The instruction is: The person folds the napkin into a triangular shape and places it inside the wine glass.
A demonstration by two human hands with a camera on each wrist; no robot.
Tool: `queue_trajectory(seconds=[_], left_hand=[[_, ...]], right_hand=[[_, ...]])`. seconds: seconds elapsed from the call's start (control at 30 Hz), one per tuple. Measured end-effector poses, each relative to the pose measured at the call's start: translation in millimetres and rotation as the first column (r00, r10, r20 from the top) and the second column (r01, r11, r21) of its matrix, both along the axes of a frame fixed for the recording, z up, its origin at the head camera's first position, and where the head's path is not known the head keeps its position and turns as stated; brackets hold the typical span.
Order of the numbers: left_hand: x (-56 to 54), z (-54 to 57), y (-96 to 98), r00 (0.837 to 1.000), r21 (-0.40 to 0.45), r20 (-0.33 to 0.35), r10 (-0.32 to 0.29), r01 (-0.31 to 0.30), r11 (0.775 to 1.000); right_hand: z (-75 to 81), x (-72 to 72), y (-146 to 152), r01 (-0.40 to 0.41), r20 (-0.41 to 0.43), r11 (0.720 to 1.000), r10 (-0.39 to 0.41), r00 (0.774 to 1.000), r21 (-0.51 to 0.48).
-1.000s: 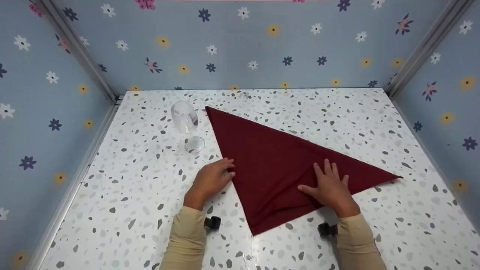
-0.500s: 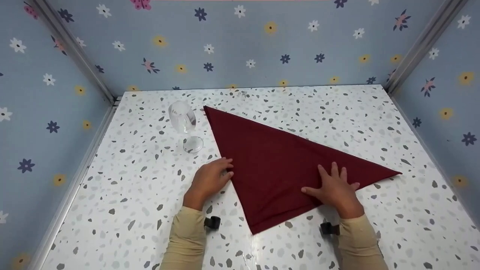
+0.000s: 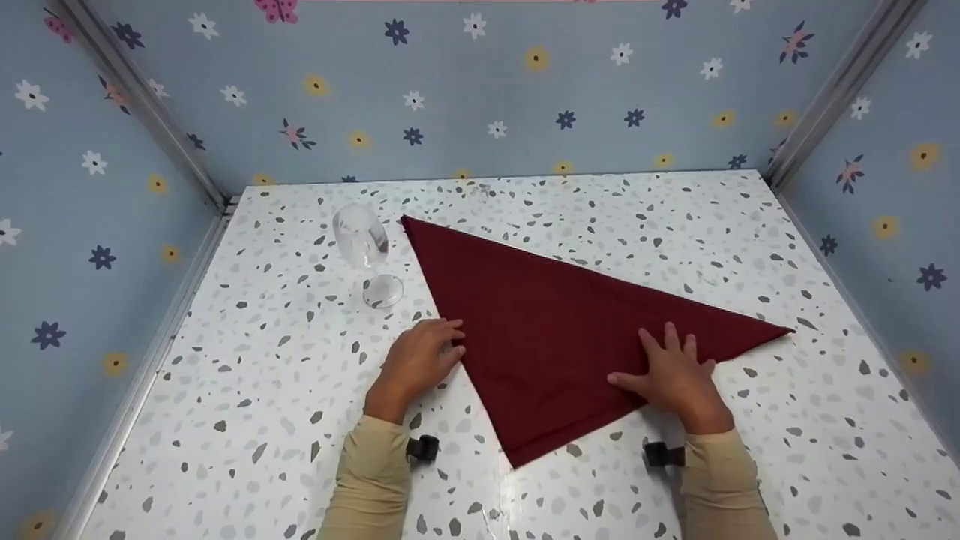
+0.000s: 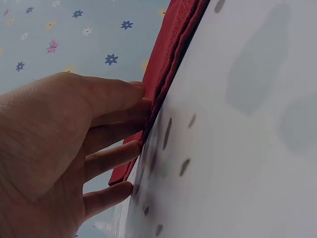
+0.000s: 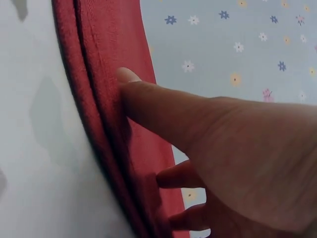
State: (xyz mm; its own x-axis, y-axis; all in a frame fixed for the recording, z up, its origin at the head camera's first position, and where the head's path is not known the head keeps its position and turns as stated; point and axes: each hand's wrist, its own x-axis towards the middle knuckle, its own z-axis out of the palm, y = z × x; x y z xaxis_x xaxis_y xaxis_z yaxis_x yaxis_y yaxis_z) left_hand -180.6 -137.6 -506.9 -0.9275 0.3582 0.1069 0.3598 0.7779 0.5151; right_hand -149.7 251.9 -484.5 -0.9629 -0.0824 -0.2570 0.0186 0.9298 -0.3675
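Observation:
A dark red cloth (image 3: 540, 322), folded into a triangle, lies flat on the speckled table in the head view. My left hand (image 3: 416, 364) rests at its left edge, fingertips touching the fabric. In the left wrist view, the fingers of the left hand (image 4: 54, 144) are extended against the layered edge of the cloth (image 4: 171, 49). On the right part of the cloth, my right hand (image 3: 675, 379) lies with fingers spread. The right wrist view has the thumb of the right hand (image 5: 237, 144) pressing on the cloth (image 5: 109, 59) near its doubled edge.
A clear stemmed glass (image 3: 361, 236) stands to the left of the cloth's upper corner, beyond the left hand. Flower-patterned walls (image 3: 450, 90) enclose the back and both sides of the white speckled table (image 3: 255, 330).
The right hand has slid slightly rightward over the cloth. Wrinkles near the lower corner have smoothed out, and the cloth's right tip has shifted up and a little left. The left hand stays nearly still.

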Motion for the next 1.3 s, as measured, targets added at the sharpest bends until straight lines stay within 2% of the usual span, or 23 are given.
queue_trajectory(seconds=[0.33, 0.53, 0.67, 0.8, 0.87, 1.0, 1.1, 1.3], left_hand=[[1.4, 0.6, 5.3, 0.997, 0.020, -0.066, -0.040, 0.042, 0.999], [2.9, -1.4, 6.8, 0.999, 0.041, -0.021, -0.036, 0.037, 0.998], [2.9, -1.4, 6.9, 0.999, 0.037, -0.012, -0.037, 0.037, 0.999], [2.3, 0.3, 5.2, 0.999, 0.054, -0.025, -0.029, 0.031, 0.998], [2.0, 1.0, 5.4, 0.999, 0.060, -0.027, -0.026, 0.028, 0.998], [0.7, -0.5, 4.1, 0.999, 0.040, -0.047, -0.022, 0.024, 0.999], [-0.3, -1.9, 2.8, 0.996, 0.021, -0.088, -0.025, 0.027, 0.999], [1.5, -1.4, 4.7, 0.994, 0.008, -0.103, -0.025, 0.026, 1.000]], right_hand=[[-11.4, -8.0, 16, 0.015, -0.037, 0.995, -0.019, 0.999, -0.095], [-7.4, 0.4, 8, 0.054, -0.055, 0.996, -0.058, 0.997, -0.075], [-0.6, 10.9, -7, 0.091, -0.148, 0.995, -0.095, 0.985, -0.030], [2.0, 17.5, -20, 0.102, -0.273, 0.995, -0.093, 0.957, 0.019], [1.6, 19.9, -22, 0.105, -0.301, 0.994, -0.087, 0.950, 0.043], [0.6, 22.5, -24, 0.080, -0.266, 0.995, -0.059, 0.962, 0.067], [1.0, 23.5, -25, 0.049, -0.218, 0.997, -0.035, 0.975, 0.059], [-1.1, 21.0, -23, 0.022, -0.219, 0.999, -0.016, 0.976, 0.026]])
